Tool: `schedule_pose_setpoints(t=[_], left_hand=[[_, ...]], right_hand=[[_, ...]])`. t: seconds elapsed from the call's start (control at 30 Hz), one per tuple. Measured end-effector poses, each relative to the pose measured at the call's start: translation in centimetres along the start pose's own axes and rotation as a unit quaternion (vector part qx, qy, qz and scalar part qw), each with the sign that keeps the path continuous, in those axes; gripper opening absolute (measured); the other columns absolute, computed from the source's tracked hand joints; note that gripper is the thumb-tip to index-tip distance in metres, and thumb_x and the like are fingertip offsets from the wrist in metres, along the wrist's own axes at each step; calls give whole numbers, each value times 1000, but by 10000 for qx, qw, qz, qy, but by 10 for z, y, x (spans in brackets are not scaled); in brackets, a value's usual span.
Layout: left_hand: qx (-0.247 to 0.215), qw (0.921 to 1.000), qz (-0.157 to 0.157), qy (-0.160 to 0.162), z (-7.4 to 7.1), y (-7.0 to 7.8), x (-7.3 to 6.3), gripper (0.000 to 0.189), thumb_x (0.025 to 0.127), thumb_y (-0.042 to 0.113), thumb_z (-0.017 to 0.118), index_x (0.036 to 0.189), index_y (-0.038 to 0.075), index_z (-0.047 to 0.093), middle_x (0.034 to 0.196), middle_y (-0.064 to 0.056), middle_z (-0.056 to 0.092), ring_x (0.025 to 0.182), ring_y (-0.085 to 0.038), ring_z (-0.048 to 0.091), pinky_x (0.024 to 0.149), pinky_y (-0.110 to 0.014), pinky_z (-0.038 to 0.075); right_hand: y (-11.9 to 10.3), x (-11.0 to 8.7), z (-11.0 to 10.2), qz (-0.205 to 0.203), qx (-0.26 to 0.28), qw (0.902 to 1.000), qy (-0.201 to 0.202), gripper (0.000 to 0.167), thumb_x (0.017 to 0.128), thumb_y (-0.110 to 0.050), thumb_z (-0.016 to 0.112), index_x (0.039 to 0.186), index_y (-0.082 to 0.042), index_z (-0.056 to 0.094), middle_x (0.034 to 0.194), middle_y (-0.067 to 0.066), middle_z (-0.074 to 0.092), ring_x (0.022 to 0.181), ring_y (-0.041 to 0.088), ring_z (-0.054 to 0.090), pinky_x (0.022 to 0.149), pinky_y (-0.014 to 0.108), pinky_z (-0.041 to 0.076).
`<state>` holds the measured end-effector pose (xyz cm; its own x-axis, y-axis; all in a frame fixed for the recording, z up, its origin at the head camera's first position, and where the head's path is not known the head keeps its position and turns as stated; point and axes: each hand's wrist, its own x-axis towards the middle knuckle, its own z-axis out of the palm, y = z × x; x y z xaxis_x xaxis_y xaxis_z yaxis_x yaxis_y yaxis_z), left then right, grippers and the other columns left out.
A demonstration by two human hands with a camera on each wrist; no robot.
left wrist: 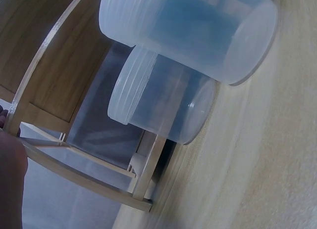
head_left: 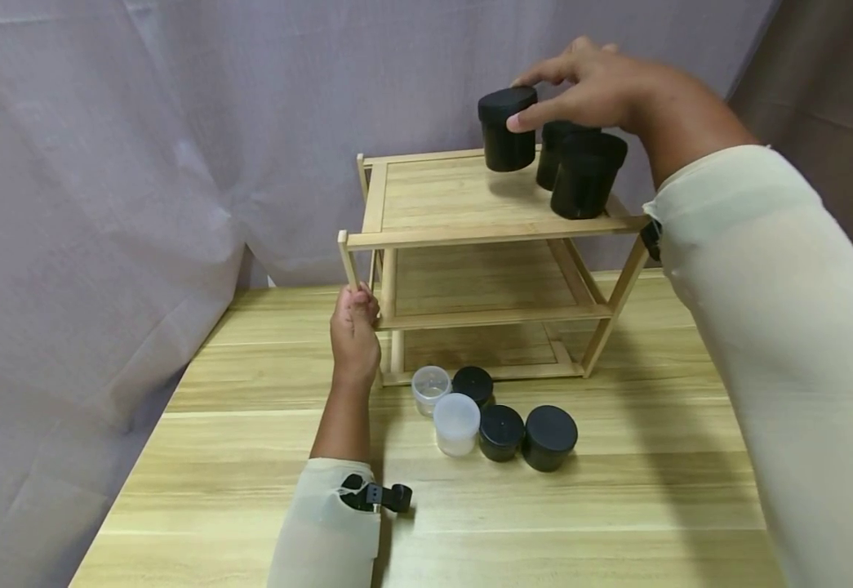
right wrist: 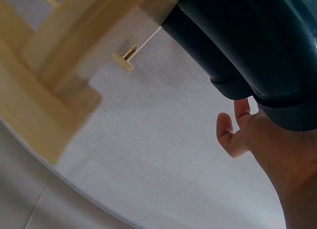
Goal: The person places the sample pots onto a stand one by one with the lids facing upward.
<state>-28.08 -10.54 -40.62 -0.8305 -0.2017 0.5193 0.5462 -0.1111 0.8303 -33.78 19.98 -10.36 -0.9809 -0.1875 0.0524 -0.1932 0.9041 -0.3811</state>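
My right hand [head_left: 595, 90] pinches a black lidded jar [head_left: 508, 135] between thumb and fingers, over the rack's top shelf [head_left: 433, 196]. Two more black jars, a nearer one [head_left: 586, 181] and one behind it [head_left: 549, 159], stand on that shelf under the hand. In the right wrist view, black jars [right wrist: 277, 46] hide part of the right hand [right wrist: 267, 145]. My left hand [head_left: 355, 335] grips the wooden rack's front left post. Near that hand, a frosted white-lidded jar [head_left: 457, 426] and a smaller clear jar [head_left: 432, 387] stand on the table, large in the left wrist view.
Three black jars, at the right [head_left: 550, 438], middle [head_left: 502, 433] and back [head_left: 473, 384], stand beside the clear ones before the rack. The rack's middle shelf [head_left: 485, 278] and bottom shelf [head_left: 477, 347] lie below. A grey curtain [head_left: 176, 122] hangs behind the wooden table [head_left: 250, 392].
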Motion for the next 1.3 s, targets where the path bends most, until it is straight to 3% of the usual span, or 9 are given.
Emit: schedule_pose_setpoints(t=[0.23,0.47,0.73,0.93,1.3], left_hand=[[92,9999,15,64,-1,0,-1,61,93,71,44,101,11,56,79,3,46,73,-7,42,66,-20,36],[140,9999,79,26,2,2,-2,92,93,71,43,111,-19,47,77,6,44,70,-7,40,65,-20,34],[-31,10000,48,24,6,1,-3,92,93,71,45,110,-19,46,77,5,45,71,-7,40,65,-20,35],[43,10000,12,8,5,1,-3,88,93,70,44,109,-17,48,78,4,45,72,-8,41,66,-21,35],[37,10000,-28,41,3,4,-5,84,93,69,45,107,-13,50,78,4,45,73,-7,42,67,-21,35]], right_hand=[[3,6,1,94,183,9993,-324,85,101,-59,68,172,-29,32,179,19,6,159,57,22,125,80,26],[6,10,3,155,2,9990,-426,88,100,-62,68,172,-31,30,180,19,3,154,58,28,121,80,32],[8,10,2,143,-513,9976,-432,88,101,-66,64,173,-29,29,176,28,11,152,60,24,116,79,35],[7,8,3,132,-701,9963,-480,88,101,-68,63,172,-28,32,176,29,10,154,58,14,113,80,33],[2,8,3,164,-965,9936,-571,89,101,-69,61,172,-25,31,177,30,6,155,58,10,114,80,32]])
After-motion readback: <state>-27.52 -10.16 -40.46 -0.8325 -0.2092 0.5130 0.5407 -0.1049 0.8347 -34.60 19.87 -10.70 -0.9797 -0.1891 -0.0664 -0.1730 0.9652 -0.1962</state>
